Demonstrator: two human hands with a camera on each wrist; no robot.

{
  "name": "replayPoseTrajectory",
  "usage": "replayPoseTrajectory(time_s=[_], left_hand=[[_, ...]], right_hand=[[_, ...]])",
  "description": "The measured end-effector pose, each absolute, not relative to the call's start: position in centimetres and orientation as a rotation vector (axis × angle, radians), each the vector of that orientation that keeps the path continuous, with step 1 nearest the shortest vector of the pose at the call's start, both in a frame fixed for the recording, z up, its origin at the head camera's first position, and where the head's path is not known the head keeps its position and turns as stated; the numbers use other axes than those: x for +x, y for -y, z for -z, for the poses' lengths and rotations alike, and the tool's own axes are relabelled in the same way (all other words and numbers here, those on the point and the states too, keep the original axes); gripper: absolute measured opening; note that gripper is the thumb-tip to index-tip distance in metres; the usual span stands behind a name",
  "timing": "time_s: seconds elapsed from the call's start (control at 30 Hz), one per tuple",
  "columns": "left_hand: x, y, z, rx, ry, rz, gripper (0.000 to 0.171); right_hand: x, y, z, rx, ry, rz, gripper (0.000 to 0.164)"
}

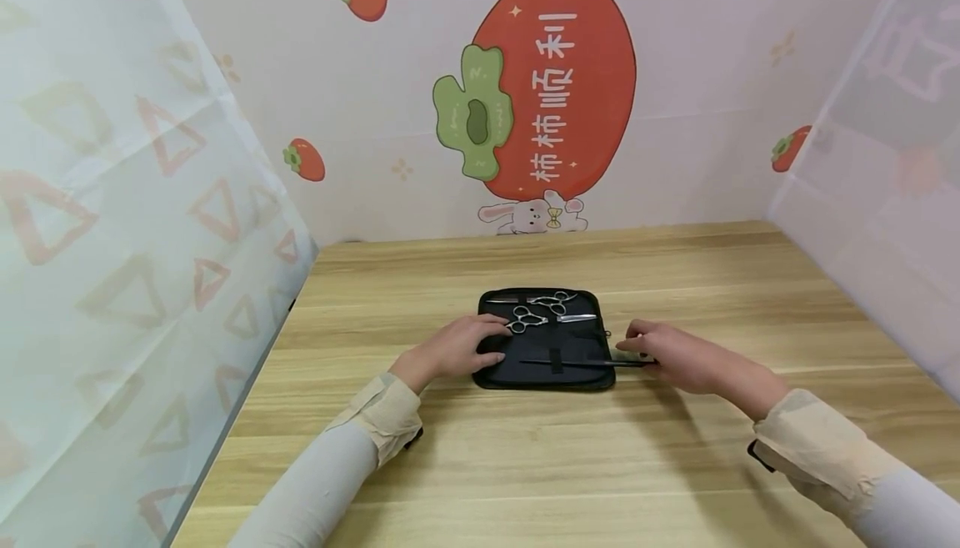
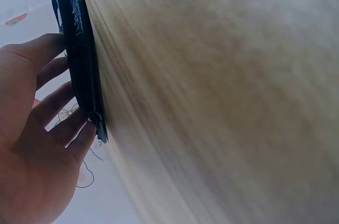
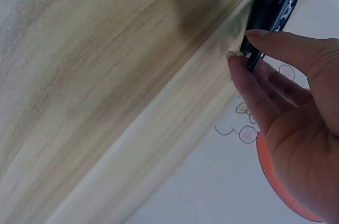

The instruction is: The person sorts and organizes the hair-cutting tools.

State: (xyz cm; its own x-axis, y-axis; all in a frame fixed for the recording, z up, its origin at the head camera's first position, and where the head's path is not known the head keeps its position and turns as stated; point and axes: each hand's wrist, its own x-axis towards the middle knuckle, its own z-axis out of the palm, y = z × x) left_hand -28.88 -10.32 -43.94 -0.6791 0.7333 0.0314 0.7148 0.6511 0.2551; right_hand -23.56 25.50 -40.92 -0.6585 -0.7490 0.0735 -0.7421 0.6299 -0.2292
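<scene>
An unzipped black case [image 1: 536, 345] lies spread flat on the table. In its far half sit two pairs of silver hairdressing scissors, one pair [image 1: 553, 304] farther back than the other pair [image 1: 528, 319]. A slim black comb-like tool [image 1: 588, 363] runs across the near half, passing a small black elastic strap [image 1: 557, 360]. My right hand [image 1: 678, 358] pinches its right end between thumb and fingers, just beyond the case's right edge. My left hand [image 1: 467, 346] rests with spread, relaxed fingers on the case's left edge; the left wrist view shows the fingertips at the zipped border [image 2: 79, 60].
The wood-grain table [image 1: 525, 465] extends around the case. A patterned backdrop [image 1: 675, 173] with a big red persimmon picture rises at the table's far edge. Pale patterned sheets hang along the left side [image 1: 112, 198] and the right side [image 1: 877, 223].
</scene>
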Motion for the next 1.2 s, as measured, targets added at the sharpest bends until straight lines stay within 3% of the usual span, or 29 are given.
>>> replayPoseTrajectory(time_s=[0.17,0.6,1.2], left_hand=[[-29.0,10.3,44.1,1.227,-2.78,-0.391,0.041],[-29.2,10.3,44.1,1.221,-2.776,-0.38,0.04],[-29.0,10.0,44.1,1.184,-2.806,-0.356,0.034]], right_hand=[[-23.6,-25.1,41.3,-1.323,-2.8,0.364,0.049],[-23.8,-24.2,41.2,-1.491,-2.781,0.35,0.053],[-24.4,-22.6,41.5,-1.48,-2.732,0.29,0.058]])
